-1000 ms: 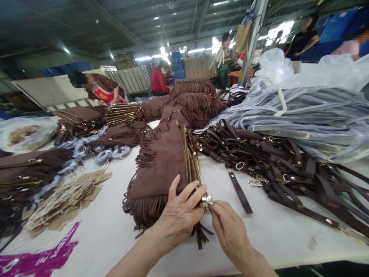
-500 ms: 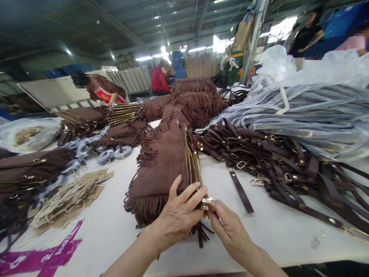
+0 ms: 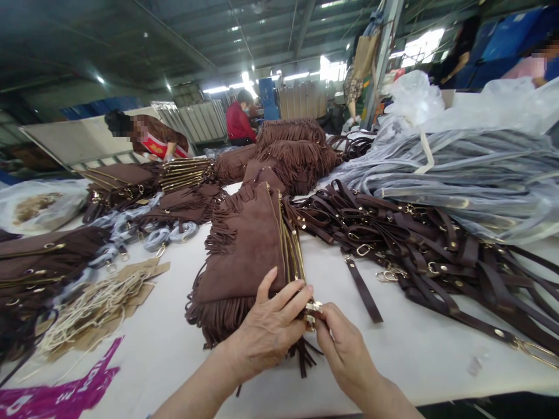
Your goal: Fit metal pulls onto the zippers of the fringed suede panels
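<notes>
Hands (image 3: pixel 271 334): two, at one fringed-pouch stack (image 3: pixel 242 256).

Purple plastic (image 3: pixel 41 400), blue boxes (image 3: pixel 510 41)

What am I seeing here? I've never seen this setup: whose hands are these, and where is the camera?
There is no machine: these are a person's bare hands, seen by a camera worn on that person's head, looking forward and down. The left hand lies on the near end of a stack of brown fringed bags, with gold zips along one side. The right hand pinches gold-coloured metal parts between its fingers; fine detail is too small to make out. On the pale table, dark straps are heaped to the right, and brown card pieces with white string lie to the left. Other people are further back.
</notes>
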`<state>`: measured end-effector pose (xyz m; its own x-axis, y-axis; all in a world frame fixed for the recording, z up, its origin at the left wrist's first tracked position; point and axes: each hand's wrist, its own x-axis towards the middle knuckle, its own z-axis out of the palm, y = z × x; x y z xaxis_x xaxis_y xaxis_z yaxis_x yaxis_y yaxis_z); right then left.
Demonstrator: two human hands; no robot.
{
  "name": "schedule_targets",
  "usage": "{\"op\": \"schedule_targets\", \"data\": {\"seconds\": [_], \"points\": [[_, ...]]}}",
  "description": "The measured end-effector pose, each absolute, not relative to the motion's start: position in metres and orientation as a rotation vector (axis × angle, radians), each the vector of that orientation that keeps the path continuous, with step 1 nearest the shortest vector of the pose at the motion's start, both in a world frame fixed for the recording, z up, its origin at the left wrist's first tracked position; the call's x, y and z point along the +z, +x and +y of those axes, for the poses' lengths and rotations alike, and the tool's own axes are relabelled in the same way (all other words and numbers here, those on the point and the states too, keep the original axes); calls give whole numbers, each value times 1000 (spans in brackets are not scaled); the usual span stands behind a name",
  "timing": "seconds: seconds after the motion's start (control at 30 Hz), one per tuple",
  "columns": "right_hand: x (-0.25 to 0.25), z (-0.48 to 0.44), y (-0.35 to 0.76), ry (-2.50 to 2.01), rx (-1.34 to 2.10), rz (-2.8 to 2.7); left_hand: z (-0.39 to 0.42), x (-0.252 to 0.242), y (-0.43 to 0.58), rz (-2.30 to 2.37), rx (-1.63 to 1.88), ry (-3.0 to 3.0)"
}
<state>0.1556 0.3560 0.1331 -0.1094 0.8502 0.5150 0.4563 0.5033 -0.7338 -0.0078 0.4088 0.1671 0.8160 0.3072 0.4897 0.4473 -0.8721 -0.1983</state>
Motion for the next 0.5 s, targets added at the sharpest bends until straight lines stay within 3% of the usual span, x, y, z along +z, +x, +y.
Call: {"op": "schedule_targets", "data": {"seconds": [0.23,0.5], "points": [[127,348,158,-1003,309,-1838,408,163,-10,-632,-701,-2721],[129,347,159,-1027,459,-1778,406,159,-4,-719,-942,-2652]]}}
